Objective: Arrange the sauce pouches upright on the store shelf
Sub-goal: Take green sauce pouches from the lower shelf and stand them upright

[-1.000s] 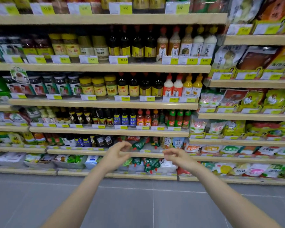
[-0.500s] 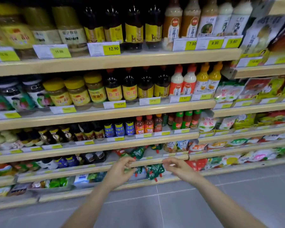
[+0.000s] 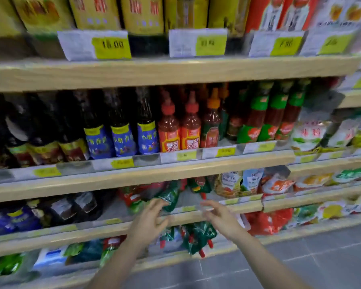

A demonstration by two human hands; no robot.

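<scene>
- The sauce pouches (image 3: 169, 197), green and red with spouts, lie slumped and tilted on the store shelf (image 3: 121, 226) at about the person's hand height; a second cluster of green pouches (image 3: 198, 236) with red caps leans on the shelf below.
- To their right on the same shelf stand paler bags (image 3: 252, 180); to the left, dark bottles (image 3: 79, 205).
- The shelf above carries blue-labelled bottles (image 3: 121, 138), red sauce bottles (image 3: 179, 130) and green-labelled ones (image 3: 265, 122), with yellow price tags (image 3: 186, 155) along the edge.
- Left hand (image 3: 151, 219) reaches forward, fingers spread and loosely bent, fingertips just at the nearest green pouch; contact is too blurred to tell.
- Right hand (image 3: 219, 215) hovers beside it, fingers relaxed, holding nothing.
- Compared with a moment ago, the shelves loom much closer and both hands have moved up to the pouch shelf.
</scene>
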